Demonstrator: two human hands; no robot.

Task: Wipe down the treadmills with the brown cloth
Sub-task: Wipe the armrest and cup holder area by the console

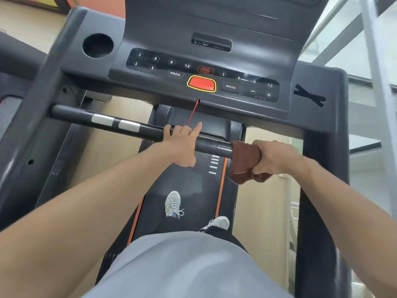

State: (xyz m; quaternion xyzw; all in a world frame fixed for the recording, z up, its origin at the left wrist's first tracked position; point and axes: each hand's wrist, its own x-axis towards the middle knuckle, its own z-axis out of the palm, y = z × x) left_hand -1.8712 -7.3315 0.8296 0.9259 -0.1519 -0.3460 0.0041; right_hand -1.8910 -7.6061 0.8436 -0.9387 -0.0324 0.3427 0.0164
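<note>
Your right hand [272, 157] grips the brown cloth [245, 161] wrapped round the treadmill's [318, 147] front handlebar [150, 131] — toward its right end. Your left hand [182, 145] curls over the bar's middle — index finger pointing forward — just beside the cloth.

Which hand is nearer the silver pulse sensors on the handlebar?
Left. The left hand grips the handlebar just right of the sensors; the right hand holds the cloth farther right.

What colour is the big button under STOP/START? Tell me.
Red button with a yellow outline, clearest in the head view.
</note>
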